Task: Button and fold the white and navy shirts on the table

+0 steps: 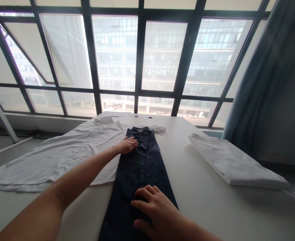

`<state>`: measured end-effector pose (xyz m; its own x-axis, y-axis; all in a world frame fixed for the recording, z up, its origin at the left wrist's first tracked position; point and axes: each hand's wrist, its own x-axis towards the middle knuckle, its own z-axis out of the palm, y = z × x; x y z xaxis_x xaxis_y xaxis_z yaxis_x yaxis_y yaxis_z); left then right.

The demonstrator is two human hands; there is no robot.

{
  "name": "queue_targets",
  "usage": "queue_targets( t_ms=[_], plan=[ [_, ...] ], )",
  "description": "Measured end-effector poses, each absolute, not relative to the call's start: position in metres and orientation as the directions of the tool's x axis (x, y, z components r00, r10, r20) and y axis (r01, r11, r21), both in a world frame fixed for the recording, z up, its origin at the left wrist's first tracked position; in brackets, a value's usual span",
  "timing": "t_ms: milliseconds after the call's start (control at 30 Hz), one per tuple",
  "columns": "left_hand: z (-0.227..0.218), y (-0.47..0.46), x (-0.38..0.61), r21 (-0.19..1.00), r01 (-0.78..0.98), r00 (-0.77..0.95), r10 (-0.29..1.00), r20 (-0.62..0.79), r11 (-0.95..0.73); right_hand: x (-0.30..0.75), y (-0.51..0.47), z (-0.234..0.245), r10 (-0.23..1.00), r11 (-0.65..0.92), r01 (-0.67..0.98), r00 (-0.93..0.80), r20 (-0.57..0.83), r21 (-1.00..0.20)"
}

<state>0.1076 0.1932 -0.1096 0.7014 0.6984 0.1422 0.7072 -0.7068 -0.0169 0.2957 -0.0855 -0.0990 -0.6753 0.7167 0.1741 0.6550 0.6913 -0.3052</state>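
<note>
A dark navy button-up shirt (142, 164) lies lengthwise in front of me, its collar at the far end and its sides folded in to a long narrow strip. My left hand (127, 145) rests flat on its upper left part, just below the collar, with the fingers stretched out. Nearer to me, my right hand (157, 207) is over the lower part of the shirt, fingers spread and slightly bent. Whether its palm touches the cloth I cannot tell. Neither hand grips anything.
A white shirt (69, 154) is spread on the white table (180, 157) to the left, partly beneath the navy one. Folded white cloth (240, 164) lies at the right edge. Large windows (114, 53) stand behind, with a blue-grey curtain (265, 93) on the right.
</note>
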Motion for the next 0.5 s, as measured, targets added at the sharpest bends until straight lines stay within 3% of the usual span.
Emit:
queue_targets(
  t_ms=[167, 333, 433, 500],
  plan=[
    [-0.097, 0.248, 0.116, -0.095, 0.743, 0.668, 0.727, 0.16, -0.662, 0.3, -0.067, -0.142, 0.565, 0.821, 0.563, -0.777, 0.277, -0.095],
    [-0.104, 0.28, 0.114, -0.155, 0.777, 0.629, 0.749, 0.208, -0.61, 0.296, -0.049, -0.182, 0.421, 0.823, 0.549, -0.763, 0.49, 0.149],
    [-0.11, 0.294, 0.115, -0.163, 0.809, 0.588, 0.772, 0.243, -0.565, 0.289, -0.044, -0.192, 0.36, 0.846, 0.515, -0.742, 0.566, 0.137],
    [-0.114, 0.301, 0.116, -0.162, 0.823, 0.568, 0.785, 0.247, -0.545, 0.282, -0.044, -0.197, 0.391, 0.86, 0.507, -0.732, 0.559, 0.062]
  ],
)
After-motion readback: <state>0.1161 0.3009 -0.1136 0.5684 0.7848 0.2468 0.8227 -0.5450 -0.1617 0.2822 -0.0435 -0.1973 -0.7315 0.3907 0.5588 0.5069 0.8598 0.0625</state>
